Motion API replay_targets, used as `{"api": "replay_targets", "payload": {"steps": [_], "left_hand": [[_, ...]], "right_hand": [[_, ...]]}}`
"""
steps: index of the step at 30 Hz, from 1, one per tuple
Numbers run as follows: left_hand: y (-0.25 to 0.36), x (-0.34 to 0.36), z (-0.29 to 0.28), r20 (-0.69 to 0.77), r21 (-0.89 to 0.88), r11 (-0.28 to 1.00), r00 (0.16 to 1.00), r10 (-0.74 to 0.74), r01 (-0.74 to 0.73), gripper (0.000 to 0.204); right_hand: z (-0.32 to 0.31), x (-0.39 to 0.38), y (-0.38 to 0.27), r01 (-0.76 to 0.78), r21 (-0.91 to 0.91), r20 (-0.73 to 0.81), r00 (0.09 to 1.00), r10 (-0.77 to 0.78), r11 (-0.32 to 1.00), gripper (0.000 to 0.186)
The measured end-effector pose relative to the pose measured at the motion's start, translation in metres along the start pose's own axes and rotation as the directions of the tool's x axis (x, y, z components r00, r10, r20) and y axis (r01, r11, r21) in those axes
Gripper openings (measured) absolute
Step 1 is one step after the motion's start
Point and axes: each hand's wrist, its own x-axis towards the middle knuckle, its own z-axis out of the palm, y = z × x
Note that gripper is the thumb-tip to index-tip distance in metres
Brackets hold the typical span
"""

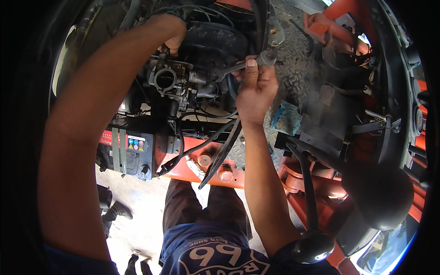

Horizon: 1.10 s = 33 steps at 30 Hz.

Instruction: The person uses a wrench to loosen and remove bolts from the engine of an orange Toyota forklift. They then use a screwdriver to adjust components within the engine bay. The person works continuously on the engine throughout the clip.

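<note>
Right hand [257, 91]: closed around a dull grey metal open-end wrench [233, 68], thumb across its shank, right of the cast-metal, round-bored carburetor [183, 73]. Left hand [173, 30]: bent at the carburetor's upper edge; fingers partly hidden, grip cannot be determined. Raised-pattern tread plate [295, 73] lies farther right.

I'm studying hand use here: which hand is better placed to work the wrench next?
Probably the right hand: its grip is closed on the wrench, beside the carburetor. The left hand reaches to the carburetor's far side, away from the wrench.
</note>
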Motion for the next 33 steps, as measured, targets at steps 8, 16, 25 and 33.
{"api": "replay_targets", "payload": {"steps": [8,16,25,33], "left_hand": [[-0.013,-0.003,0.01,-0.075,0.014,0.994,0.991,0.108,-0.107,0.035],[-0.023,0.031,0.013,0.022,-0.046,0.98,0.98,0.196,-0.195,0.04],[-0.035,0.021,0.016,0.012,-0.264,0.948,0.982,0.188,-0.179,0.049],[-0.034,0.026,0.011,0.052,-0.259,0.949,0.979,0.199,-0.18,0.042]], "right_hand": [[0.009,0.013,0.003,-0.007,-0.227,0.033,0.999,0.015,0.974,0.025],[0.094,0.079,0.083,-0.321,-0.404,0.581,0.634,0.511,0.857,0.039],[0.107,0.077,0.1,-0.322,-0.551,0.664,0.389,0.638,0.77,0.029],[0.111,0.068,0.088,-0.211,-0.593,0.628,0.483,0.61,0.777,0.042]]}}
